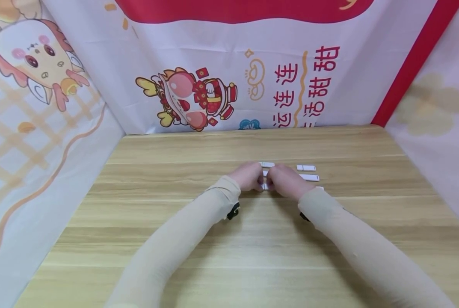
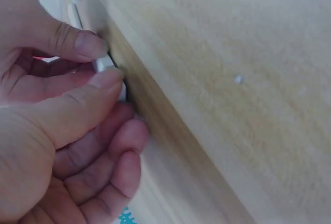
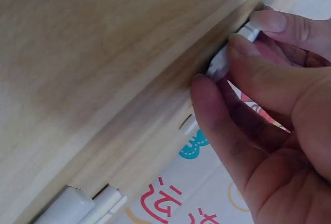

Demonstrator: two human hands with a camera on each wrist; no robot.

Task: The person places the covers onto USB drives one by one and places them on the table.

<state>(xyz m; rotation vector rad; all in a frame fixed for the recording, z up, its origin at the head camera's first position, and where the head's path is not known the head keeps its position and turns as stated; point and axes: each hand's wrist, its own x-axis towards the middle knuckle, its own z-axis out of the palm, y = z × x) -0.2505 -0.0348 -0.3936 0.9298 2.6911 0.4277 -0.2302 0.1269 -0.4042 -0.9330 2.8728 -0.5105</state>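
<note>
Both hands meet over a small white stick, shaped like a USB flash drive, low over the wooden table. My left hand pinches one end between thumb and fingers, and my right hand pinches the other. In the left wrist view the stick shows only in part between the thumbs. From the right wrist the held stick appears with a seam line near the left hand's thumb; fingers hide much of it. Just beyond the hands lies another white stick, and part of one more shows between them.
Right of the right hand, a short white stick with a seam lies above a longer white one. The wooden table reaches back to a printed cloth, with another cloth on the left side.
</note>
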